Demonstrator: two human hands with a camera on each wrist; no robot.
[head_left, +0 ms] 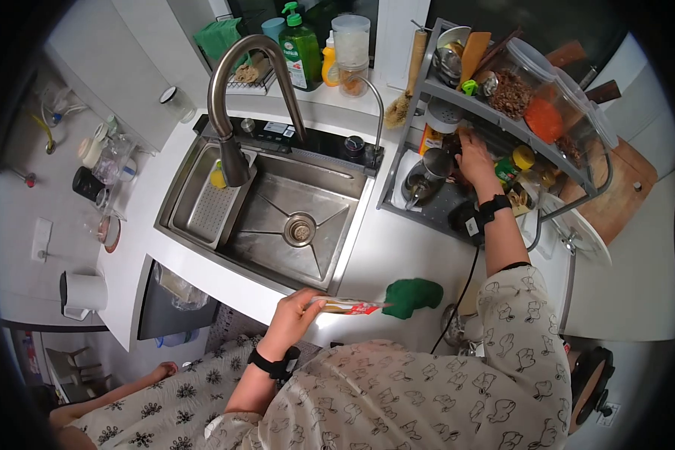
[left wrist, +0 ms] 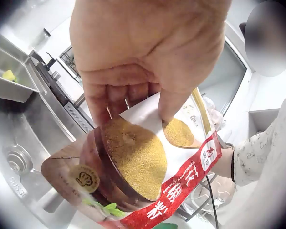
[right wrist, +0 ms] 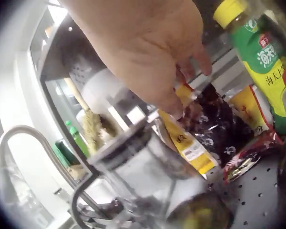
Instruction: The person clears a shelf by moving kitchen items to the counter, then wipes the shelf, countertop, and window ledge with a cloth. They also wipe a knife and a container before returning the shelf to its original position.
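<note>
Presently, the left hand (head_left: 294,319) is pinching a printed packet (left wrist: 133,162) between the thumb and the fingers, the thumb lying on its front face. The packet, labelled as prickly ash powder and showing a bowl of yellow powder, is being held at the front of the white counter (head_left: 379,251), just beside a green cloth (head_left: 412,298) and near the steel sink (head_left: 270,217). The right hand (head_left: 474,159) is reaching into the lower level of a grey rack (head_left: 495,114), its thumb standing apart from its slightly bent fingers. It is hovering or resting over a yellow packet (right wrist: 199,155) and a dark packet (right wrist: 217,124); whether it is touching either, the inspector cannot tell. A clear glass jug (right wrist: 143,176) is standing near that hand, and a bottle with a yellow cap (right wrist: 260,57) is standing on the other side of the packets. A curved faucet (head_left: 217,97) is arching over the sink.
</note>
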